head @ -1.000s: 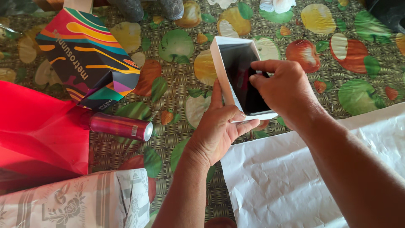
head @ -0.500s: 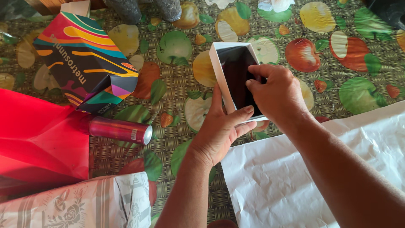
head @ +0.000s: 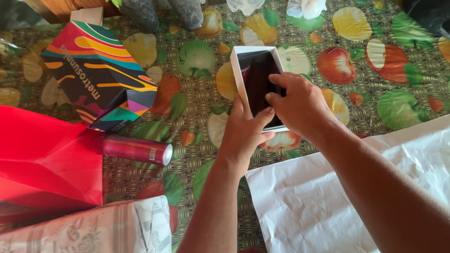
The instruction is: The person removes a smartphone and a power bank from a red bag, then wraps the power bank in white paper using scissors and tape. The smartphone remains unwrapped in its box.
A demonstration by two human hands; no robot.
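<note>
Nearest the viewer, a crumpled sheet of white paper (head: 328, 206) covers the counter (head: 197, 93) at 4 o'clock, and a folded cloth with a grey flower print (head: 93, 229) lies at 8 o'clock. Just above the cloth, at 9 o'clock, sits a red sheet (head: 42, 159), with a red can (head: 136, 149) on its side touching that sheet's right edge.

Both forearms reach up from the bottom edge toward the middle. The left hand (head: 243, 136) cups the near left corner of a white box (head: 255, 84), thumb up along the left wall and fingers curled under the near end, so its grip is pressed onto the box. The right hand (head: 300, 105) comes over the box from 3 o'clock, and its fingertips (head: 274, 96) pinch the dark flat item inside. The box is held tilted just above the fruit-print cover, at the centre.

Farther off, at 10 o'clock, a bag with bright wavy stripes (head: 98, 70) lies on the counter, well apart from the box. At 12 o'clock two dark grey rounded objects (head: 159, 11) stand at the far edge.
</note>
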